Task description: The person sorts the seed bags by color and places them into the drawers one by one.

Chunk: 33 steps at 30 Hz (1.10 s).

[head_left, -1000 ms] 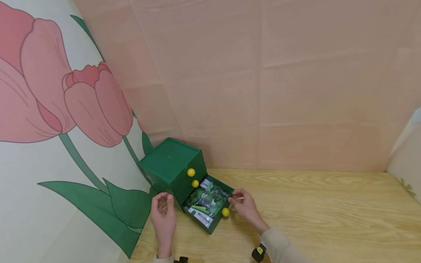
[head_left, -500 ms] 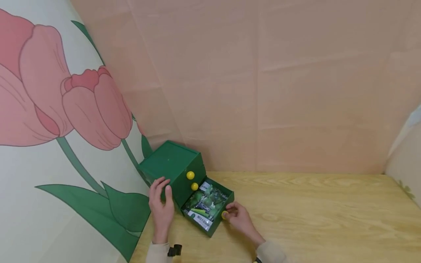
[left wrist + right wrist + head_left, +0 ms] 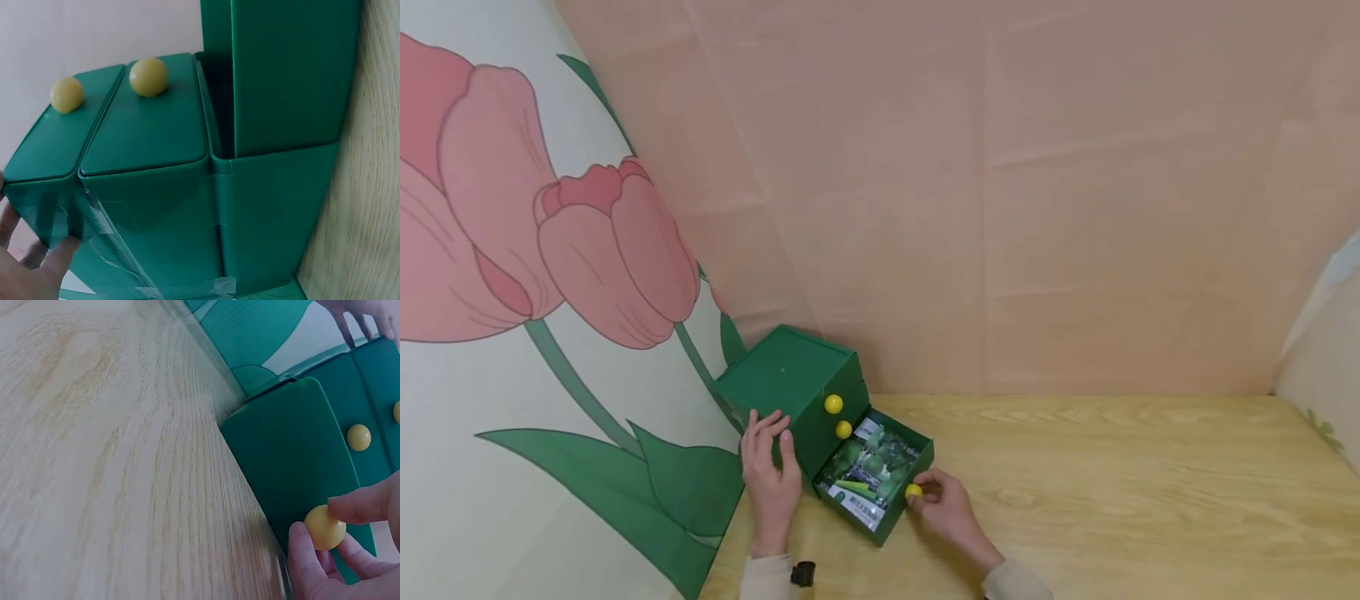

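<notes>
A small green chest of drawers point(image 3: 786, 375) stands against the wall, its bottom drawer point(image 3: 901, 518) pulled out. Inside the drawer lie flat printed packets point(image 3: 876, 467) with green pictures and white labels. My right hand point(image 3: 951, 508) pinches the round yellow knob point(image 3: 325, 527) on that drawer's front between thumb and fingers. My left hand point(image 3: 771, 479) rests at the chest's near upper corner, its fingers at the top edge and its thumb point(image 3: 61, 256) against the side. Two more yellow knobs point(image 3: 833, 404) sit on the upper drawers, which are pushed in.
The wooden table point(image 3: 1097, 492) extends to the right of the chest. A wall painted with pink tulips point(image 3: 617, 250) rises close on the left, and a pink-beige cloth point(image 3: 1000, 208) hangs behind.
My right hand has gone from the drawer's front edge to its knob and taken hold of it. My left hand has moved up to the chest's top corner. The drawer stays pulled out.
</notes>
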Available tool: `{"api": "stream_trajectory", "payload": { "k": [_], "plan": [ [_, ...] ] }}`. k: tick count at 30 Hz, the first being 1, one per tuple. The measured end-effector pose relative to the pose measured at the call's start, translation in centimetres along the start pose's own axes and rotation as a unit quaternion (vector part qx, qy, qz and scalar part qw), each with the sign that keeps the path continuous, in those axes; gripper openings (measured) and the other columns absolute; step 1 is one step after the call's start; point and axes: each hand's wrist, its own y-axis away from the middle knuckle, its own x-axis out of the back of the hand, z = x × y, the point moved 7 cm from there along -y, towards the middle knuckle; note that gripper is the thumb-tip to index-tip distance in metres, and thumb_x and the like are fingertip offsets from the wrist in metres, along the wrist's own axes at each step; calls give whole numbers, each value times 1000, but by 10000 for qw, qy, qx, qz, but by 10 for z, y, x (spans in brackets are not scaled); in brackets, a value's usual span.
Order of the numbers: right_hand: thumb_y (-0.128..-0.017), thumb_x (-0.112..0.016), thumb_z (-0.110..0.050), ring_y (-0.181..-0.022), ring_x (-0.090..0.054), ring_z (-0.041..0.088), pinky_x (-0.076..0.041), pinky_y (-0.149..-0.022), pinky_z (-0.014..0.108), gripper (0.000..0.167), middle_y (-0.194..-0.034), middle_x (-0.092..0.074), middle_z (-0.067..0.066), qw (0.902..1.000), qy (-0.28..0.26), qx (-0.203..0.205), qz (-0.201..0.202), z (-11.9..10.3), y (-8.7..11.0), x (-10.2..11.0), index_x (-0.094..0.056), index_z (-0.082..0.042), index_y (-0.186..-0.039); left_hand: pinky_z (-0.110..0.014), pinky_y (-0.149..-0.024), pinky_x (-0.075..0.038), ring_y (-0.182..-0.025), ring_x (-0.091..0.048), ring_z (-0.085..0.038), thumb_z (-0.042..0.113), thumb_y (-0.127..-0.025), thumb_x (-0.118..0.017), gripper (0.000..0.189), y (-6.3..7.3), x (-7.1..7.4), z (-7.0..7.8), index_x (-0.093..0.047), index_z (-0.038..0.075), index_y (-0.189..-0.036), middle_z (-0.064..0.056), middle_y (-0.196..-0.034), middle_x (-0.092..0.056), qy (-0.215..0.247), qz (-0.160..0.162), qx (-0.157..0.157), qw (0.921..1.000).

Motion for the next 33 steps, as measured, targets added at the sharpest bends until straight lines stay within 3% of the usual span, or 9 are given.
{"api": "stream_trajectory", "payload": {
  "k": [18,33],
  "plan": [
    [-89,-79,3,-101,-71,26,-65,-84,34,28,-117,-70,20,9996,148,32,-232,-2,-2,5,-68,3,-115,-77,-119,-33,-146,-47,-51,-5,-100,-66,23,12,-3,12,-75,4,-119,-18,-128,-69,-115,168,-142,9997],
    [-90,-78,2,-98,-70,22,-64,-83,35,27,-116,-68,17,9992,133,-150,-337,-2,-9,-4,-68,2,-116,-74,-121,-33,-147,-45,-50,-3,-101,-67,25,13,-5,7,-75,8,-121,-16,-130,-69,-73,117,-33,9999]
  ]
}}
